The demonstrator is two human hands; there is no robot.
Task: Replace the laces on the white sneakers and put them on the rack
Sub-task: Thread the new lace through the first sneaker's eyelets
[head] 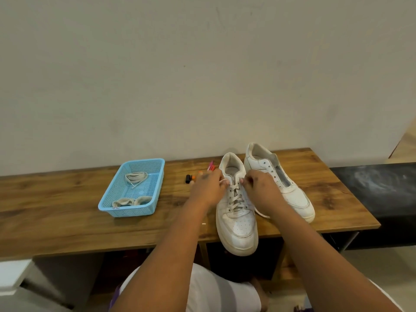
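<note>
Small red handwritten mark on the near rim of the blue basket, left on the table; too small to read. No other text.

A wooden surface runs across the middle of the view, its grain brown and streaked, with dark open space beneath its front edge. Behind it rises a plain pale wall. At about 12 o'clock from the surface's centre, near the back edge, lies a small cluster of markers: pink and orange ones and a short black one, close together. At 3 o'clock, just beyond the surface's right end, sits a black bench with a dusty pale smear on top. At 5 o'clock a metal leg slants down to the pale floor.
</note>
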